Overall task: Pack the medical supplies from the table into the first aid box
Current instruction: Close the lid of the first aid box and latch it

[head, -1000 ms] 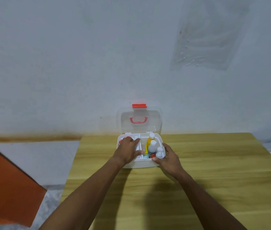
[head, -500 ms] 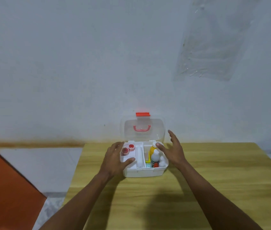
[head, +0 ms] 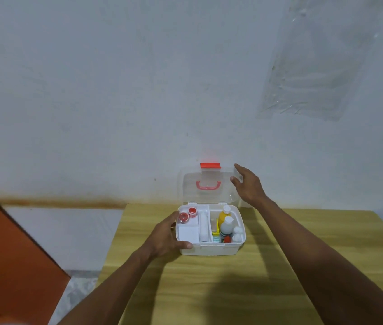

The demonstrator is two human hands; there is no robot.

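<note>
First aid box (head: 209, 248): white hard plastic, rounded rectangle, glossy. It sits on the table (head: 279, 266) toward its far edge, at frame centre. The table has a tan wood-grain top, matte.

The lid (head: 207, 186) is clear plastic and stands upright at the box's 12 o'clock, against the wall (head: 115, 90). It has 1 red handle (head: 208, 185) and 1 red latch (head: 210, 165) on its top edge.

Left hand (head: 164, 235) is at the box's 9 o'clock and grips that end. The thumb lies on the front wall and the fingers wrap the left side. Right hand (head: 248, 184) is at the lid's 3 o'clock, fingers spread and loose, holding nothing. Contact with the lid edge can't be told.

Inside, left half:
- 1 white tray.
- 2 round red-and-white tape rolls (head: 183, 217).
- A white roll-like item (head: 204, 227) in the centre channel; its kind is unclear.

Inside, right half:
- 1 yellow bottle (head: 223, 216) with a white cap.
- 1 white bottle (head: 227, 225).
- 2 white puffy balls (head: 237, 233).
- 1 small red item (head: 227, 239).
- Yellow and teal packets (head: 216, 232), too crowded and small to identify.

The wall is pale grey and rough, with 1 wrinkled clear plastic sheet (head: 315, 66) at frame 1 o'clock. An orange flat panel (head: 10, 242) at 8 o'clock is cut off by the frame. Both forearms are cut off at the bottom edge.
</note>
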